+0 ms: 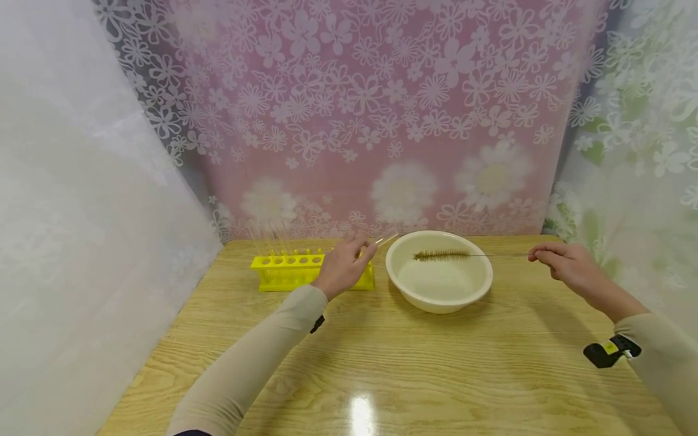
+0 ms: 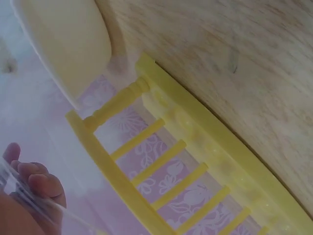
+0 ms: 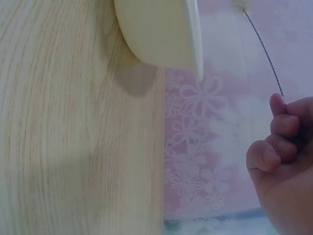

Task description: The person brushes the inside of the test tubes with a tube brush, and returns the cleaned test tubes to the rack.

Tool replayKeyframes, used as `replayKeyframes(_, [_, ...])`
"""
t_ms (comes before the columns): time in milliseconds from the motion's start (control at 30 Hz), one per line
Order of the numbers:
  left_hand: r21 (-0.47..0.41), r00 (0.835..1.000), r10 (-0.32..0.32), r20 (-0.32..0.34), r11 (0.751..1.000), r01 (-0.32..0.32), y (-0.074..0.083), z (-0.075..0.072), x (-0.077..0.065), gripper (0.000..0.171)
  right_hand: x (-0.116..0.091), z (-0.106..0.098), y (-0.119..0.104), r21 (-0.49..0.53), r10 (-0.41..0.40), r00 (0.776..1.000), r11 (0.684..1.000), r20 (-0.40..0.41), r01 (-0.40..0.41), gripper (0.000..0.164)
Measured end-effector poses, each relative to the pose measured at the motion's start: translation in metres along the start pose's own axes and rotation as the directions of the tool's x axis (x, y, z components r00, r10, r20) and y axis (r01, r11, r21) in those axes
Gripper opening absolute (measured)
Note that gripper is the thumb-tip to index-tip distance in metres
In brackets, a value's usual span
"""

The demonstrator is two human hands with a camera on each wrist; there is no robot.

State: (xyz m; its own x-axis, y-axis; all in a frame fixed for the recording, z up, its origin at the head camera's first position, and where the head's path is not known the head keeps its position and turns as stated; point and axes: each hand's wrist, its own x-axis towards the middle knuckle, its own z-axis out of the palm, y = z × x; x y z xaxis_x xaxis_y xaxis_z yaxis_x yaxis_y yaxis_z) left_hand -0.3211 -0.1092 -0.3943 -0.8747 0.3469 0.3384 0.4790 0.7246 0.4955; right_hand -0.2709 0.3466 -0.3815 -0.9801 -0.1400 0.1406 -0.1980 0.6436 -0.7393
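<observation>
My left hand (image 1: 345,264) grips a clear glass test tube (image 1: 387,239), whose end sticks out beyond the fingers toward the basin. This hand is above the right part of a yellow test tube rack (image 1: 286,280). Off to the right, my right hand (image 1: 569,270) pinches the twisted wire handle (image 3: 264,46) of a test tube brush. The brown bristle head (image 1: 443,255) points left and appears over a cream basin (image 1: 436,304) in the head view. In the left wrist view, curled fingers (image 2: 46,186) lie around the tube.
Several clear tubes (image 1: 275,236) stand upright at the left end of the rack. Rack and basin share a wood-grain table (image 1: 414,375) near its back edge. Behind hangs a pink floral curtain (image 1: 354,121), with pale sheets (image 1: 98,181) at both sides.
</observation>
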Motion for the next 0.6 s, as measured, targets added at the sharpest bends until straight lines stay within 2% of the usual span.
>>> replayKeyframes(200, [-0.011,1.000,-0.001,0.005,1.000,0.001,-0.002,0.004,0.000,0.050,0.001,-0.005,-0.003,0.032,-0.018,1.000,0.999,-0.007,0.018,0.031])
replayKeyframes(433, [-0.039,0.999,-0.038,0.030,0.998,0.039,0.000,0.008,-0.003,0.050,0.003,-0.007,-0.009,0.052,-0.035,0.999,0.998,-0.021,0.036,0.033])
replayKeyframes(600, [-0.042,0.999,-0.039,0.037,0.998,0.041,0.001,0.010,-0.004,0.049,0.003,-0.010,-0.013,0.065,-0.051,0.999,0.997,-0.012,0.052,0.031])
